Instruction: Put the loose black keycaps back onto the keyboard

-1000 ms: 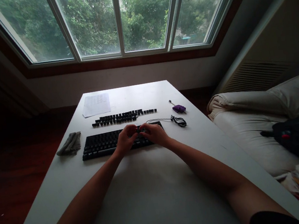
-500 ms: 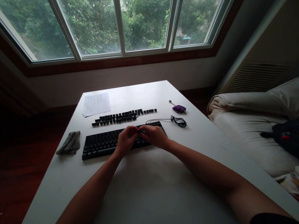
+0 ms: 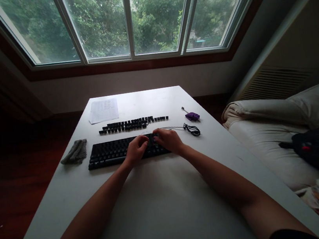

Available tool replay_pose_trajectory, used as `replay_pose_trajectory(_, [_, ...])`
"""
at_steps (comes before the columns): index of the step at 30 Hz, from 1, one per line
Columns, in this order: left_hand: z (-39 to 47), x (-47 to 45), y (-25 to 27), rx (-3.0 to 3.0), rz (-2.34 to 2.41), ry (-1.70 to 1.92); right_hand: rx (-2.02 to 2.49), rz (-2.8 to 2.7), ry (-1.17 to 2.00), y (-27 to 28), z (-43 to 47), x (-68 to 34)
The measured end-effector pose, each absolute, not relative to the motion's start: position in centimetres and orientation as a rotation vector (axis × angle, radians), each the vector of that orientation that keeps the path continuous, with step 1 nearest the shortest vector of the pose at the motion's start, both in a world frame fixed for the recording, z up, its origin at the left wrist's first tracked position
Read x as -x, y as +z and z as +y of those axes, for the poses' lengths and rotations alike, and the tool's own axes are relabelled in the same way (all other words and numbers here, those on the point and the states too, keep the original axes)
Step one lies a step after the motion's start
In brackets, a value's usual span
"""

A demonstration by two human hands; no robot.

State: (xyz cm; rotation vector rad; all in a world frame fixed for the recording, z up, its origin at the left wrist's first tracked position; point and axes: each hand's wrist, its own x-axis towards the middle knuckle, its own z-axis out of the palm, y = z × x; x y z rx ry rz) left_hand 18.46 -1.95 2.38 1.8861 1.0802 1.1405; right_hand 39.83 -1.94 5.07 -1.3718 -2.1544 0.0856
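Note:
A black keyboard [image 3: 110, 152] lies on the white table, and both hands are over its right half. My left hand [image 3: 136, 149] rests on the keyboard with fingers curled and the thumb close to them; anything between them is too small to make out. Just to its right, my right hand [image 3: 168, 139] has its fingers bent down onto the keys near the back edge. Its fingertips are pinched together, and what they hold, if anything, is hidden. Behind the keyboard stand rows of loose black keycaps [image 3: 123, 126].
A grey cloth [image 3: 75, 152] lies left of the keyboard. To the right are a coiled black cable [image 3: 192, 129] and a purple object [image 3: 192, 116] with a thin stick. A printed paper sheet [image 3: 103, 110] is at the back left. Beside the table stands a light sofa [image 3: 267, 148].
My hands, together over the keyboard before, have separated. The right hand has moved slightly right and toward the keyboard's back edge; the left has stayed nearly in place. The view has shifted slightly.

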Motion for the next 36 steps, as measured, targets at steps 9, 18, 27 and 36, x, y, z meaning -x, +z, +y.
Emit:
replay_pose_trajectory(9, [-3.1, -19.0, 2.4, -2.295, 1.129, 1.005, 1.457, -2.212, 0.105, 5.0, 4.7, -41.2])
replay_pose_trajectory(18, [-3.1, -19.1, 2.3, -2.424, 1.055, 0.958, 1.608, -2.414, 0.078, 3.9, 9.8, -40.2])
replay_pose_trajectory(27, [-3.1, -19.0, 2.6, -2.378, 1.05, 0.951, 1.714, -2.403, 0.13, 2.9, 11.1, -39.3])
replay_pose_trajectory(36, [-3.1, -19.0, 2.5, -2.404, 1.06, 0.941, 1.707, -2.39, 0.162, 3.0, 11.1, -39.0])
